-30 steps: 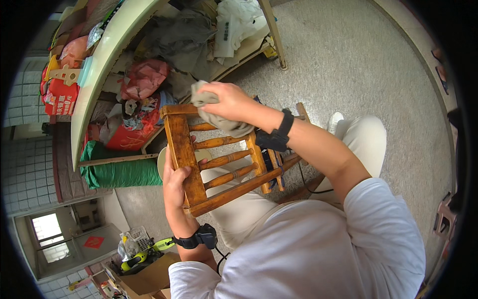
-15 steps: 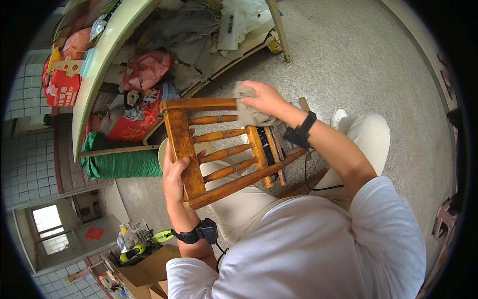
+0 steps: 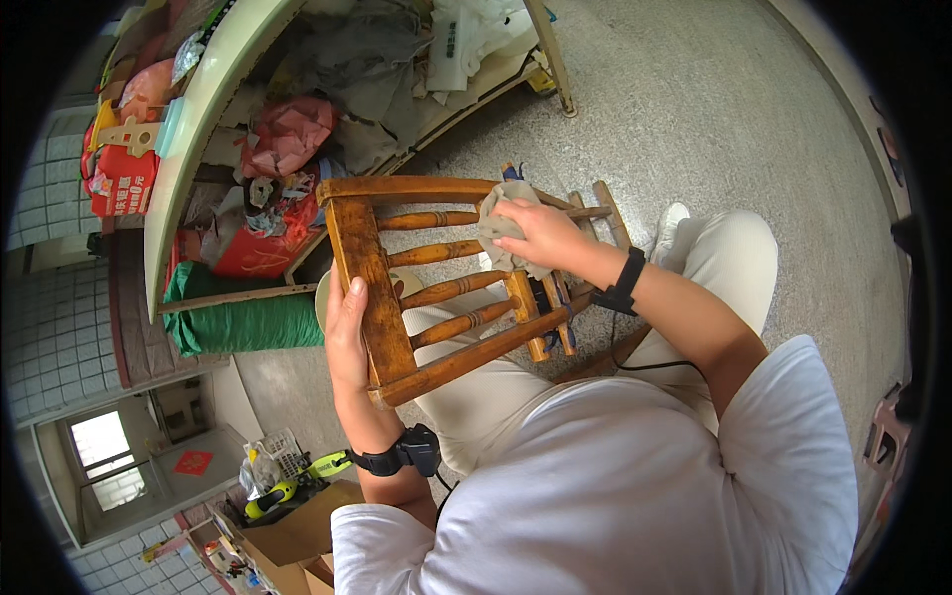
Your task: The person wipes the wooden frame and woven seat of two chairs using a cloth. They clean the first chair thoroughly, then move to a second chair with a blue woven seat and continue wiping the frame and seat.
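A small wooden chair point(image 3: 359, 273) with turned spindles lies tilted across my lap, its broad top rail toward the left. My left hand point(image 3: 347, 327) grips that top rail, the thumb on its outer face and the other fingers mostly hidden behind. In my right hand point(image 3: 535, 233) is a crumpled grey-beige cloth point(image 3: 508, 238), pressed against the crossbar at the inner end of the spindles. Dark blue strips and more wooden bars show just beyond the cloth.
At upper left stands a cream-edged shelf unit point(image 3: 238, 59) stuffed with plastic bags and a red bag point(image 3: 288, 139). Below it lies a green bundle point(image 3: 233, 319). A cardboard box point(image 3: 297, 535) sits at lower left, and a pinkish stool point(image 3: 881, 436) at the right edge.
My right hand has moved the cloth from the chair's far side rail down and slightly right to the crossbar. The chair has tipped a little, showing more of its legs.
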Demonstrator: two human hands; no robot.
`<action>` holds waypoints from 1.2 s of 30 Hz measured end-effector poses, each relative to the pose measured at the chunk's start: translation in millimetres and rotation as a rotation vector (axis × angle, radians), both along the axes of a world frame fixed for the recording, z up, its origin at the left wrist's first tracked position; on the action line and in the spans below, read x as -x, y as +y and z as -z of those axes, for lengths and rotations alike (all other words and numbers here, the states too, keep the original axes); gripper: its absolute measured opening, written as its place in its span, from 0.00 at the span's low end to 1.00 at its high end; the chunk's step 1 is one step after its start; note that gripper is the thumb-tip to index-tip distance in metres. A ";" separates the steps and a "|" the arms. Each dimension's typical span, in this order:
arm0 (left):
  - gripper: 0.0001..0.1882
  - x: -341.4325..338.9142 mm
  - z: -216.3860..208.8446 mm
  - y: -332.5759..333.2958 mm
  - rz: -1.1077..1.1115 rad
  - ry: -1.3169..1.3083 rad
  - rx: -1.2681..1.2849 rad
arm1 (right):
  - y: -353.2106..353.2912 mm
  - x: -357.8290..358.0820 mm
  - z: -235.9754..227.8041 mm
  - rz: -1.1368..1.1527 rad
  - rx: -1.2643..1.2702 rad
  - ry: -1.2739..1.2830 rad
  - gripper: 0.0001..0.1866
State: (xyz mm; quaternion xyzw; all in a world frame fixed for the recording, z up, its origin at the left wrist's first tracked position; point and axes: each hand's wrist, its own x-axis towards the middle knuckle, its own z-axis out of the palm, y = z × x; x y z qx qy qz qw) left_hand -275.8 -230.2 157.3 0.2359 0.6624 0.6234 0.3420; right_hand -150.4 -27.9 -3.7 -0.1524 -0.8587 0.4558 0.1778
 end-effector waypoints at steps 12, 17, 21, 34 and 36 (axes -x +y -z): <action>0.35 -16.9 2.1 18.8 -0.005 -0.033 -0.127 | -35.2 -1.5 -54.5 -0.030 0.073 0.173 0.24; 0.33 -16.2 3.3 19.0 -0.038 -0.112 -0.195 | -4.9 -23.3 -28.7 0.014 0.019 -0.095 0.21; 0.31 -18.0 6.4 17.3 -0.070 -0.174 -0.209 | -24.1 -1.1 -80.7 0.009 0.093 0.559 0.21; 0.20 13.9 17.8 2.7 0.287 -0.281 -0.454 | -53.1 24.8 -124.6 -0.183 -0.086 0.460 0.22; 0.20 23.4 22.6 -0.3 0.033 -0.393 -0.374 | -40.7 54.4 -122.9 -0.079 -0.101 0.502 0.21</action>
